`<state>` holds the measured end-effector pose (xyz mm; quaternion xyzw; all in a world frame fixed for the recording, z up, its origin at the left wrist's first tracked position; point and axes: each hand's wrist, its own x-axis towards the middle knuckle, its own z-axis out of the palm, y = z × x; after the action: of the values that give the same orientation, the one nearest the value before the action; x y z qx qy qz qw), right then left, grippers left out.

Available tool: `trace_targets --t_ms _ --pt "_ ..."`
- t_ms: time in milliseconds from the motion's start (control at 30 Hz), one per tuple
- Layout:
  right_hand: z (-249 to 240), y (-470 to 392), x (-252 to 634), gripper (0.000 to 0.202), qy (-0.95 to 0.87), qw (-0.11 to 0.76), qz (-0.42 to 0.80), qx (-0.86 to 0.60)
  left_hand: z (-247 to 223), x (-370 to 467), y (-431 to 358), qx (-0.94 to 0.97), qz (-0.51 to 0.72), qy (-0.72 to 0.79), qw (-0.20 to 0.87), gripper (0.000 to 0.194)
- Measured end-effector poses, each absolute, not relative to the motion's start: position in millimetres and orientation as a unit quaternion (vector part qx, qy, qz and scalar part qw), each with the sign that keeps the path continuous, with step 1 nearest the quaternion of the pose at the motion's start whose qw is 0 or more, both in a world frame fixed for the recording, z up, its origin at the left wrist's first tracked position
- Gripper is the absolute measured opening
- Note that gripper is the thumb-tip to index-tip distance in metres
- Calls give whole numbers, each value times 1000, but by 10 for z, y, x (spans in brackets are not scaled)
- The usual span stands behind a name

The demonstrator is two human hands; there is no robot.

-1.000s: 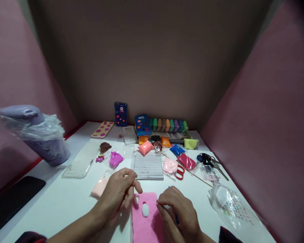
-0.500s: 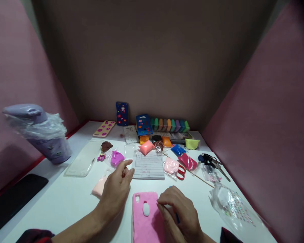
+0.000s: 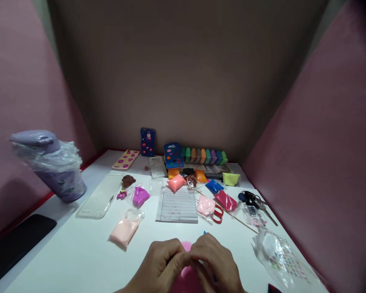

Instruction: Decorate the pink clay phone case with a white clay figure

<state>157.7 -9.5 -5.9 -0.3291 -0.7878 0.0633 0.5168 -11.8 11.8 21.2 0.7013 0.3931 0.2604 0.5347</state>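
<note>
Low in the head view, my left hand (image 3: pixel 163 266) and my right hand (image 3: pixel 218 262) meet fingertip to fingertip over a pink phone case (image 3: pixel 187 246). Both have bent, pinched fingers; whatever lies between the tips is hidden. Only small parts of the case show between and behind the hands. A blue tip (image 3: pixel 204 232) pokes out just behind my right hand. Beyond the hands lies a lined notepad (image 3: pixel 177 207), and a packet of pale peach clay (image 3: pixel 125 231) is left of them.
Clay packets, red scissors (image 3: pixel 218 214), a thin stick (image 3: pixel 242 223) and keys (image 3: pixel 259 203) lie at the right. A bag of gems (image 3: pixel 283 254) is near the right edge. A wrapped purple tumbler (image 3: pixel 59 175), a black phone (image 3: pixel 21 248) and a clear case (image 3: pixel 94 203) are left.
My left hand has moved right and down to meet my right hand, its fingers closing. The pink case is now mostly covered, and the peach packet is uncovered. The view has tilted slightly up.
</note>
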Motion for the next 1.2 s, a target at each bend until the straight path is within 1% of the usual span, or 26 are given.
trace_targets --t_ms 167,300,433,633,767,967,1067,1200 --pt "-9 -80 1574 14 -789 522 61 -318 220 -127 126 696 280 390 534 43" --pt "-38 -88 1573 14 -781 524 61 -333 211 -129 123 674 289 397 552 41" --pt "-50 -95 1574 14 -778 527 46 -340 198 -118 116 681 287 393 547 39" --pt "-41 -74 1586 17 -796 506 43 -331 192 -110 117 660 283 409 562 42" --pt "-65 -71 1592 14 -800 493 47 -338 172 -114 119 656 283 408 569 42" --pt "-95 -80 1584 13 -779 523 44 -342 183 -128 135 640 304 394 585 37" --pt "-105 -77 1584 12 -782 523 51 -335 194 -126 124 623 317 380 606 36" --pt "-111 -69 1583 12 -783 520 58 -337 179 -124 109 620 350 405 574 38"
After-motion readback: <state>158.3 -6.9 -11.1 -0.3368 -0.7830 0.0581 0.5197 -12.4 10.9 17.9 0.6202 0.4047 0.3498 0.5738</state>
